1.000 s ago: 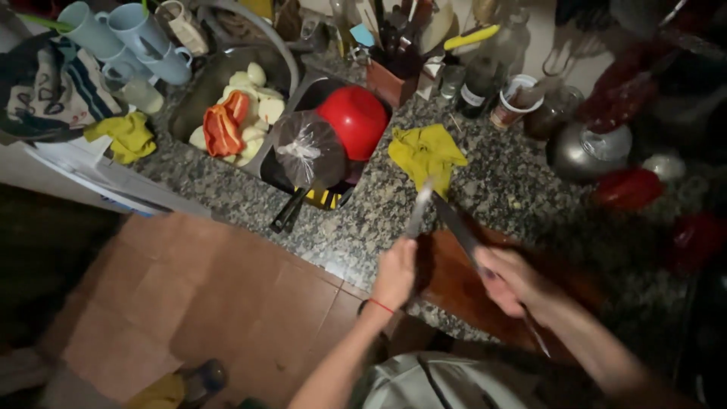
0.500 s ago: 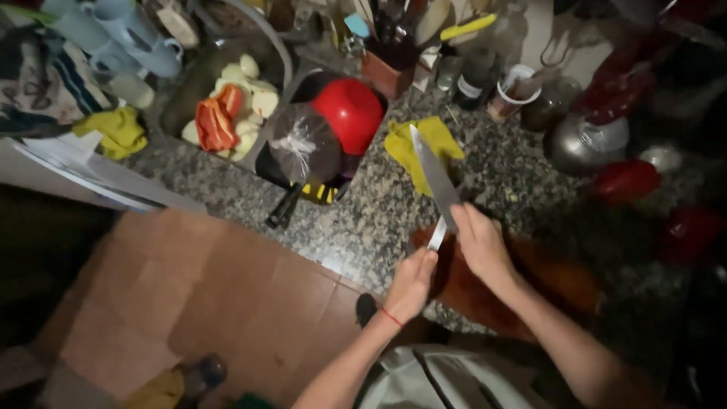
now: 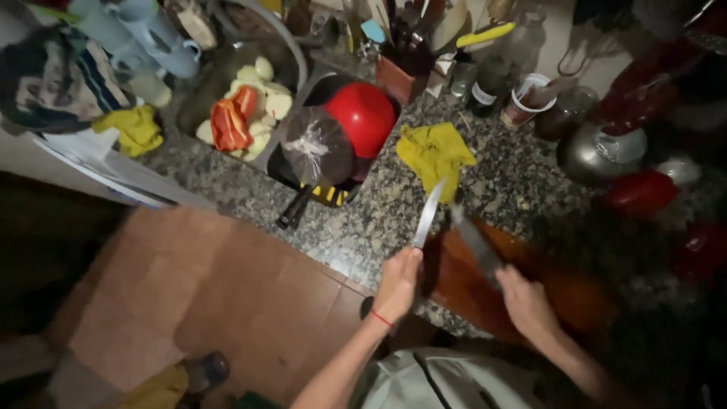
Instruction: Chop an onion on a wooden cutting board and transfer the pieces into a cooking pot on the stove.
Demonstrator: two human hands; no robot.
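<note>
left hand (image 3: 397, 282) fingers clamp slim steel knife (image 3: 427, 215) | right hand (image 3: 525, 303) – blurred dark blade (image 3: 475, 244)

One view only: the camera sits on my head and looks steeply down past my chest. It faces the granite counter (image 3: 522, 185), which runs across the far and right part of the frame; the tiled floor (image 3: 227, 303) fills the near left. My left hand (image 3: 397, 282) and right hand (image 3: 526, 303) enter from the near edge at centre, at arm's length from the lens. The sink (image 3: 291, 64) lies far left. No second view exists, so nothing is shared.
</note>
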